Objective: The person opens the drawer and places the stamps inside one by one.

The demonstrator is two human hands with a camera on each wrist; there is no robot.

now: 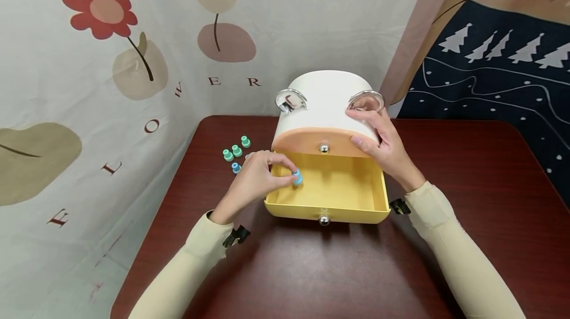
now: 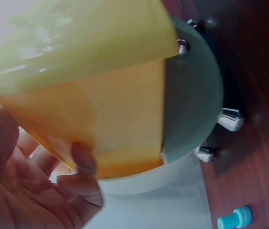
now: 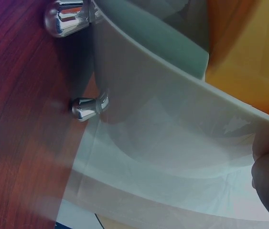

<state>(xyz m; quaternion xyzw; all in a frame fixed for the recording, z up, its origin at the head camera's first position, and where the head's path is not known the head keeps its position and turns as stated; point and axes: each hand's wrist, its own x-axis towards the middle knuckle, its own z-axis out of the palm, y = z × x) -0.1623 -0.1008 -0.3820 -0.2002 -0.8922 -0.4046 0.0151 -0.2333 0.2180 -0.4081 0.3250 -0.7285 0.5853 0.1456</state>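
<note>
Fingers of the left hand (image 1: 251,178) pinch a blue cap (image 1: 297,177) over the open yellow drawer (image 1: 331,188); right hand (image 1: 383,143), fingers spread, rests on the white box (image 1: 327,99). Backdrop reads "FLOWER" (image 1: 178,92).

only readable text is on the flower-print wall cloth (image 1: 89,111), brown capitals spelling FLOWER curving up its left side, nothing legible on the storage box (image 1: 327,106)

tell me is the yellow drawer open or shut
Open: the yellow drawer is pulled out toward the person, its bare inside showing below the closed peach drawer.
</note>
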